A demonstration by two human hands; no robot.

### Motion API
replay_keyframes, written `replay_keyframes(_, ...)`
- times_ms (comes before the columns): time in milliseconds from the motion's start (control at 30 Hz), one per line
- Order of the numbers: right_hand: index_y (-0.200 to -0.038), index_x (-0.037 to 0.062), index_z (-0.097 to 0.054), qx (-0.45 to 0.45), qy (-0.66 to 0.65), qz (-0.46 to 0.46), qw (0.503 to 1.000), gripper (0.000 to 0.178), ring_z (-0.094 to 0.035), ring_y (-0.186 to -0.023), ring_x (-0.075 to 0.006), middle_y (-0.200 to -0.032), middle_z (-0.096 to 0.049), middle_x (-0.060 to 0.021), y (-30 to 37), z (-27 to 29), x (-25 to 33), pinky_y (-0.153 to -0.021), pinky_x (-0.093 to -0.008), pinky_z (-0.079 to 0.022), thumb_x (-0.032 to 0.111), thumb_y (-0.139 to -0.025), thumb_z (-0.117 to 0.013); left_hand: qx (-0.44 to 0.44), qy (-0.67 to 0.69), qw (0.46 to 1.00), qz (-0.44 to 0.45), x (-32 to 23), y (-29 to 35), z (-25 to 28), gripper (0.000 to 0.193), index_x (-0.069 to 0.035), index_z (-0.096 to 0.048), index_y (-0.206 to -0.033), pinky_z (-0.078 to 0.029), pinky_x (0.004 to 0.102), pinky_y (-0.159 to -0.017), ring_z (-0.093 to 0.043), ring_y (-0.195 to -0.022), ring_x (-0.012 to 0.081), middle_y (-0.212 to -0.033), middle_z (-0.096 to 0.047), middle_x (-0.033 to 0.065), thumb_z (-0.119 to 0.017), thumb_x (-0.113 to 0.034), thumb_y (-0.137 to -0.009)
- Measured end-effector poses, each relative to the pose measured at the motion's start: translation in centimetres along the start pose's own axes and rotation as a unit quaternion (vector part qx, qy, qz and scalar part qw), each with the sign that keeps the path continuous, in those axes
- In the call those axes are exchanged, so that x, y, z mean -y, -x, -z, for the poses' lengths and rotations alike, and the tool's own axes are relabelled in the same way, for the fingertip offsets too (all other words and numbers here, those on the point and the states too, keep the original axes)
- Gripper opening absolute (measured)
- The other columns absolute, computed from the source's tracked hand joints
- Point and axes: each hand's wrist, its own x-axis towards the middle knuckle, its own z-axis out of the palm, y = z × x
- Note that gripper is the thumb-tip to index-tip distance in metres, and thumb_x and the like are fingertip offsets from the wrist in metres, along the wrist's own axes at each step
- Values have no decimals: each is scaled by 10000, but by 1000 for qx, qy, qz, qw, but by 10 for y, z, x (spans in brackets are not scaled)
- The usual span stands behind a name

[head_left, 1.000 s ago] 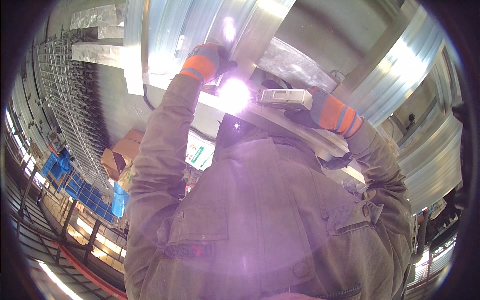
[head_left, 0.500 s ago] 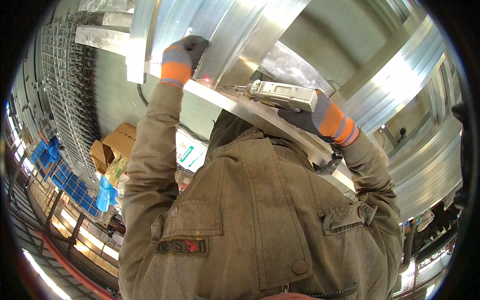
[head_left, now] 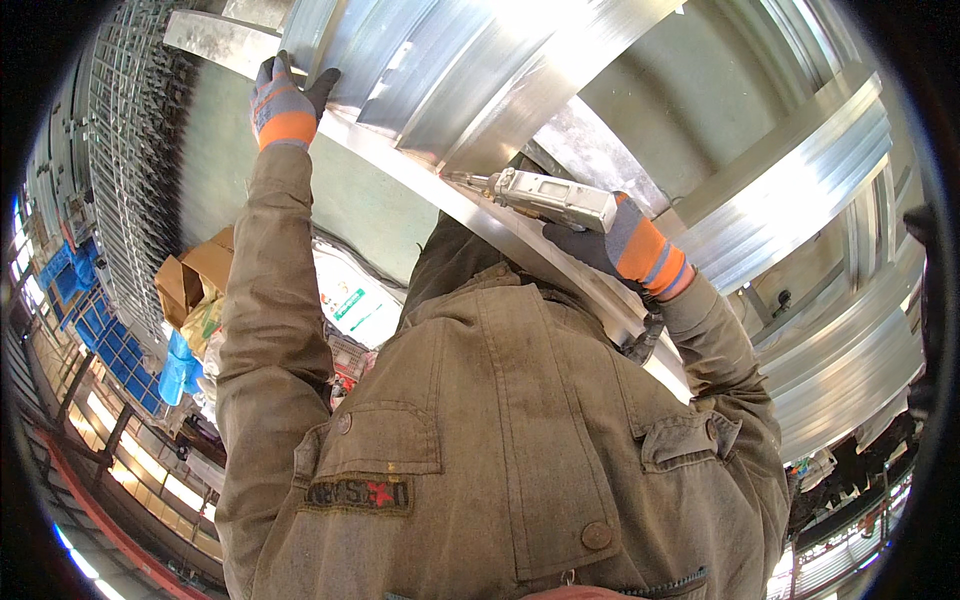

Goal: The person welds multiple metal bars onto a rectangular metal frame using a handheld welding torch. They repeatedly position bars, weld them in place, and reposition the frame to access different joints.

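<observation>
My left hand [head_left: 287, 108], in a grey and orange glove, is at the far left corner of a ribbed aluminium panel [head_left: 430, 75]. Its thumb and fingers straddle the outer aluminium profile [head_left: 318, 40]. In a matching glove, my right hand [head_left: 622, 248] is wrapped round a pale grey power driver [head_left: 555, 198]. The driver points left, and its bit [head_left: 465, 179] meets the end of a profile close to the long aluminium rail [head_left: 400, 165] along the panel's near edge. The right fingers are partly hidden beneath the tool.
More aluminium profiles [head_left: 800, 190] lie to the right. A metal rack [head_left: 125, 170] stands at the left, with a cardboard box [head_left: 200, 270] and blue plastic [head_left: 180, 368] nearby. A white printed sheet or bag [head_left: 355, 295] lies below the rail, beside my left arm.
My left hand has moved left along the rail to the panel's corner, its fingers spreading around the outer profile. The driver stays at nearly the same joint; the red light spot is no longer visible.
</observation>
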Motion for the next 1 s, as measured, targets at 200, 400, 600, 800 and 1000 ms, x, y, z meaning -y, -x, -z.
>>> replay_keyframes(200,-1391,33,-769,-6,0,-16,1000,410,-775,-1093,-169,-1278,-832,-127,-3,-3,1,-993,-352,-604,144,-1005,-848,29,-1,1000,2,15,-3,-19,815,-89,-648,-1537,-562,461,-1141,-650,-1363,344,-1515,-638,85,-878,-554,-908)
replay_keyframes(400,-1398,10,-753,-1,14,-11,1000,426,-781,-1134,-214,-1314,-816,-151,2,-4,-5,-1015,-367,-596,180,-1017,-840,-48,28,997,-61,30,-10,-27,624,-63,-725,-1367,-599,461,-970,-746,-1098,333,-1240,-766,99,-914,-441,-908)
replay_keyframes(600,-1371,0,-719,-99,108,-17,989,384,-760,-1074,-309,-1189,-795,-162,21,-10,-56,-902,-400,-577,179,-1036,-774,79,55,995,-5,21,-6,-10,638,-138,-689,-1496,-569,458,-1120,-683,-1334,302,-1537,-643,67,-857,-419,-949)
replay_keyframes(800,-1342,-11,-697,-101,158,2,982,368,-755,-1047,-338,-1125,-786,-173,29,-8,-86,-869,-403,-567,181,-1036,-768,57,45,997,6,15,-8,-9,606,-183,-694,-1471,-576,454,-1075,-718,-1250,272,-1386,-725,19,-830,-439,-940)
replay_keyframes(1000,-1428,-1,-675,-21,0,23,1000,382,-760,-1181,-248,-1288,-802,-155,14,-8,-53,-971,-359,-564,244,-1135,-667,21,45,999,-17,30,-13,-18,626,-169,-707,-1484,-572,443,-1084,-698,-1285,256,-1409,-726,-1,-836,-435,-933)
